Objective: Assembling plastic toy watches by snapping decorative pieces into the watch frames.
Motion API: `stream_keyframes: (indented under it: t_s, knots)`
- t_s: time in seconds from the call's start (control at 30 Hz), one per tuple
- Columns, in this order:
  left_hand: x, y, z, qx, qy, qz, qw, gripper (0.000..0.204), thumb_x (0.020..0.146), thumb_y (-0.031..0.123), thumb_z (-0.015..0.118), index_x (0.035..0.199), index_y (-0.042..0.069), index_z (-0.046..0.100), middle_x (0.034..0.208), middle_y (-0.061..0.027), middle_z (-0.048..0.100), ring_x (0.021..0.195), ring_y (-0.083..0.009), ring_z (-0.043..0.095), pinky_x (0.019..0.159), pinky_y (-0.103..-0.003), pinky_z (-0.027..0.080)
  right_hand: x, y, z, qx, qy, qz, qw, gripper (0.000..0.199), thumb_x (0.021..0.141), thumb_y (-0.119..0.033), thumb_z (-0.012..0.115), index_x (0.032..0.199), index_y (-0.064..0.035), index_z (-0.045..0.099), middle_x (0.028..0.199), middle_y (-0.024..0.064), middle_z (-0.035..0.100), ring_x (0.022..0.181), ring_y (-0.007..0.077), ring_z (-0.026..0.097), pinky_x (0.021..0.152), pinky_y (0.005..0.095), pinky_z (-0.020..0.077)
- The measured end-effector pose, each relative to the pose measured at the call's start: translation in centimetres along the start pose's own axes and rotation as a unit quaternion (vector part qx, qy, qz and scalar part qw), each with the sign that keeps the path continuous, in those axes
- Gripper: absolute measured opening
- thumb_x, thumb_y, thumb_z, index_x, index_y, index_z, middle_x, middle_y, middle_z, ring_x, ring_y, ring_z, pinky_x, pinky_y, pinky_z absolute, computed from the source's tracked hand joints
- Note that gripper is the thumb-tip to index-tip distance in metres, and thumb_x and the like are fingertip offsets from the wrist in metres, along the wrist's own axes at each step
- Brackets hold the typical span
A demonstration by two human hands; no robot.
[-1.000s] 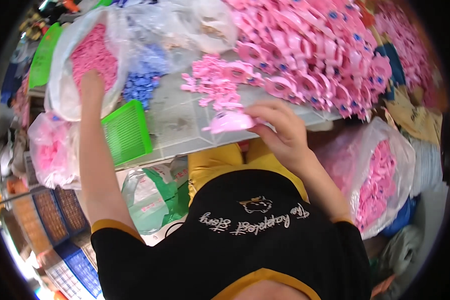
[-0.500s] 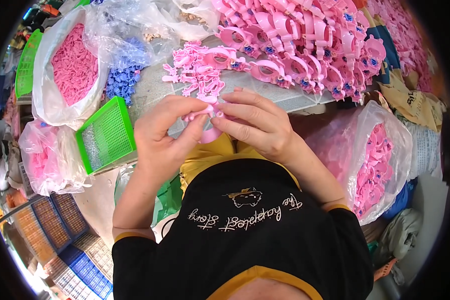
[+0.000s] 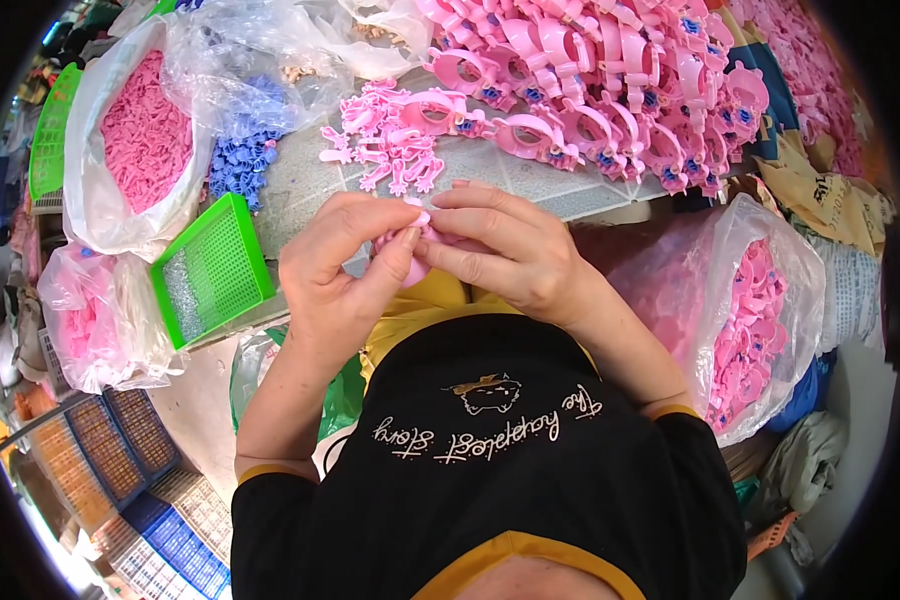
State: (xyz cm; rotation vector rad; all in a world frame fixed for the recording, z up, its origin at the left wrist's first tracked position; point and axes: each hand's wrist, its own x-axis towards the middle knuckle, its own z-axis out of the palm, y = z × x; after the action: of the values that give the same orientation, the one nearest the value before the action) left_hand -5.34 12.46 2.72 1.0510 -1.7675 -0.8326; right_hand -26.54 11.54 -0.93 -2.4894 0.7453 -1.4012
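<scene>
Over the near edge of the table, my left hand [image 3: 332,255] pinches a pink plastic piece [image 3: 416,273] between thumb and forefinger. My right hand [image 3: 515,245] is closed on the same piece from the other side, its fingertips meeting those of the left. Much of the piece is hidden by the fingers; a rounded pink part shows below them. Just beyond my hands lies a small heap of thin pink plastic parts [image 3: 400,160]. To its right spreads a large pile of pink ring-shaped plastic pieces [image 3: 610,60], several with blue bits on them.
On the left stand a green basket [image 3: 250,262] with tiny clear bits and a plastic bag [image 3: 85,190] of pink parts. Blue parts [image 3: 238,172] lie beside that bag. At my right hangs a clear bag [image 3: 795,300] of pink pieces. The grey tabletop [image 3: 305,170] shows between them.
Both hands have shifted slightly and the fingertips have drawn closer together around the pink piece. Less of the piece shows below the fingers. It stays in both hands.
</scene>
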Motion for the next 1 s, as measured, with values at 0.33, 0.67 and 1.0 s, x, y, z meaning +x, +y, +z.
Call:
stream_keyframes:
  t_s: [0.33, 0.67, 1.0]
  knots:
    - [1.6, 0.0, -1.1, 0.092, -0.059, 0.069, 0.992, 0.024, 0.079, -0.004, 0.077, 0.102, 0.0, 0.074, 0.098, -0.0121, 0.074, 0.09, -0.0277, 0.069, 0.077, -0.035, 0.055, 0.2, 0.6, -0.4, -0.041, -0.01, -0.023, 0.999, 0.033, 0.076, -0.009, 0.072, 0.108, -0.0028, 0.074, 0.104, 0.0148, 0.069, 0.1, 0.0328, 0.07, 0.089, 0.043, 0.0598]
    - [1.3, -0.8, -2.2, 0.171, 0.083, -0.032, 0.981, 0.033, 0.085, 0.008, 0.075, 0.116, -0.001, 0.068, 0.115, -0.0158, 0.07, 0.11, -0.0301, 0.065, 0.094, -0.04, 0.049, 5.7, 5.6, -6.9, -0.168, 0.212, 0.041, 0.962, 0.023, 0.083, -0.006, 0.074, 0.106, -0.0062, 0.075, 0.096, 0.0109, 0.071, 0.089, 0.028, 0.068, 0.078, 0.0391, 0.0549]
    - [-0.2, -1.2, 0.1, 0.133, -0.054, -0.039, 0.989, 0.008, 0.084, 0.0, 0.074, 0.092, -0.001, 0.073, 0.088, -0.0127, 0.073, 0.08, -0.0246, 0.071, 0.074, -0.033, 0.054, 11.5, 13.2, -12.6, -0.302, 0.254, 0.086, 0.915, 0.022, 0.086, -0.011, 0.076, 0.107, -0.0077, 0.076, 0.094, 0.0118, 0.073, 0.081, 0.031, 0.069, 0.075, 0.0392, 0.0545]
